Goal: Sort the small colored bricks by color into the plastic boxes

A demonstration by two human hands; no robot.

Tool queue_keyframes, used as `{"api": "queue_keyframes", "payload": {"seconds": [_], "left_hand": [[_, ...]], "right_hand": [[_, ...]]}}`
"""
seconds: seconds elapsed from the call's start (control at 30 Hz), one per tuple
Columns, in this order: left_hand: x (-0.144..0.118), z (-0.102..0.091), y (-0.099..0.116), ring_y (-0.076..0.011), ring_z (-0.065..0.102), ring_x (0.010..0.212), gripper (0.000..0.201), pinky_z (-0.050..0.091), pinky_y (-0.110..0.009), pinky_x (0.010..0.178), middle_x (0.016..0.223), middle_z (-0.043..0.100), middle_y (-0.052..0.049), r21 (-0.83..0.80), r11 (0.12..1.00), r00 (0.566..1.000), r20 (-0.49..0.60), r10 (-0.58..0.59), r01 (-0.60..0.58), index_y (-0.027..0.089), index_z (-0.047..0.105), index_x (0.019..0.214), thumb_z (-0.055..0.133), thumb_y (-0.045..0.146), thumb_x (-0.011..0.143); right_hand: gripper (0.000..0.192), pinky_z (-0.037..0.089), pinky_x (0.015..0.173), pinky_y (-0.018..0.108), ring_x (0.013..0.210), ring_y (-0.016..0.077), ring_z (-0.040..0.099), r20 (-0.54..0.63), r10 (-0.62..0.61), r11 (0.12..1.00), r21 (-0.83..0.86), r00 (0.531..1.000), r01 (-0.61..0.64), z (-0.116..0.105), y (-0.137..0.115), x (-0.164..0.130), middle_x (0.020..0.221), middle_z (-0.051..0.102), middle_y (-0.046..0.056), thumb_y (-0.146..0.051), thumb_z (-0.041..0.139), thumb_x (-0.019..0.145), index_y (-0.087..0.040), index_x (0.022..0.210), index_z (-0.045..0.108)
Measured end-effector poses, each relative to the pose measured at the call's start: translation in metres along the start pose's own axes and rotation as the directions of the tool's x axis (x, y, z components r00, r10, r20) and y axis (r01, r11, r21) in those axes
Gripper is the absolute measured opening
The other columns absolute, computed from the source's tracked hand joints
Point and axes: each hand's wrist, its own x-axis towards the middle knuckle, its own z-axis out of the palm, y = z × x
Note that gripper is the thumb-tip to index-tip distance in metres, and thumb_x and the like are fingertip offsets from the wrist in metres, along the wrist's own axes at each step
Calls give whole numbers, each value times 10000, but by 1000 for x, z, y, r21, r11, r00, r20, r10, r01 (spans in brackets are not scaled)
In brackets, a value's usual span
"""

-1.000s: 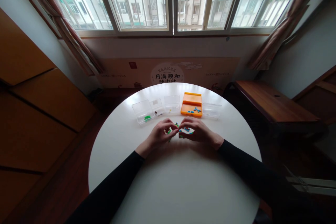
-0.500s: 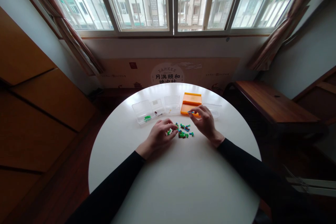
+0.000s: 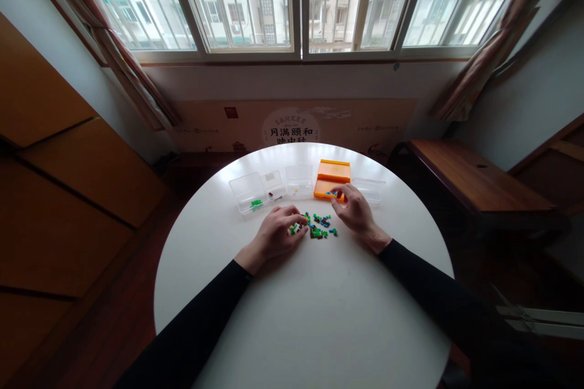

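My left hand [image 3: 280, 231] rests on the table at the left side of a pile of small building bricks [image 3: 318, 230], mostly green, blue and brown. Its thumb and fingers are curved but apart, with a few bricks showing between them. My right hand [image 3: 354, 209] hovers at the front edge of an open orange box [image 3: 333, 170], thumb and forefinger apart, holding nothing I can see. Small blue bricks [image 3: 331, 194] lie in the box's front compartment, just left of these fingertips and partly hidden by them.
Clear plastic boxes stand open along the far side: one with green bricks [image 3: 246, 185], one with dark bits [image 3: 272, 181], one with tiny yellowish bits [image 3: 299, 179]. Another clear box [image 3: 376, 189] sits behind my right hand. All are on a round white table [image 3: 319, 316].
My right hand has let go of a small blue brick at the orange box, and its fingers have spread. My left hand has barely moved.
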Motion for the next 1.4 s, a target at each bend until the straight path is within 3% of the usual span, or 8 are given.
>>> {"api": "queue_keyframes", "payload": {"seconds": [0.1,0.2,0.37,0.53,0.77,1.03,1.4], "left_hand": [[1,-1,2,-197,745,909,99,511,-385,926,1046,789,-43,5,1000,1000,18,22,-22,260,829,1055,767,310,995],[0,-1,3,-192,743,893,93,505,-377,909,1041,791,-43,17,998,998,31,52,-53,252,827,1030,760,305,992],[-1,0,1,-186,728,862,94,504,-371,895,1044,793,-40,37,998,998,23,53,-54,252,830,1026,755,266,971],[-2,1,0,-183,735,881,136,502,-365,907,1038,786,-40,26,998,998,27,54,-54,266,845,1097,751,274,999],[-2,4,-4,-178,733,915,190,497,-347,899,1094,778,-46,33,994,993,68,99,-101,305,854,1168,749,245,1022],[0,7,-4,-177,722,901,123,475,-352,898,1054,773,-40,83,989,990,84,116,-123,250,794,1026,691,291,1080],[-1,4,-1,-194,723,927,115,482,-366,913,1082,771,-49,78,992,991,101,92,-100,247,789,1078,678,276,1062]], "right_hand": [[129,542,815,377,856,229,646,102,-89,991,107,991,78,-2,-6,-2,957,695,54,-173,677,986,-224,1095,722],[134,532,802,349,866,210,649,249,-216,962,218,944,163,-4,-16,-6,974,693,40,-163,710,981,-242,1087,734],[86,511,820,345,864,206,645,350,-324,938,242,879,250,-8,-30,-9,938,690,29,-168,756,975,-247,1007,740],[28,503,810,341,879,206,644,367,-337,937,225,867,269,-9,-32,-10,979,706,45,-248,777,1011,-243,1036,764],[60,499,781,325,864,198,645,367,-365,927,226,856,299,-7,-31,-11,966,713,43,-193,797,956,-237,994,780],[106,515,801,317,872,190,662,389,-356,928,257,850,271,-6,-31,-11,1001,725,39,-167,804,936,-244,1009,796],[84,505,789,316,858,188,653,395,-356,926,267,847,265,-7,-31,-11,986,717,40,-187,803,943,-240,1007,800]]}}
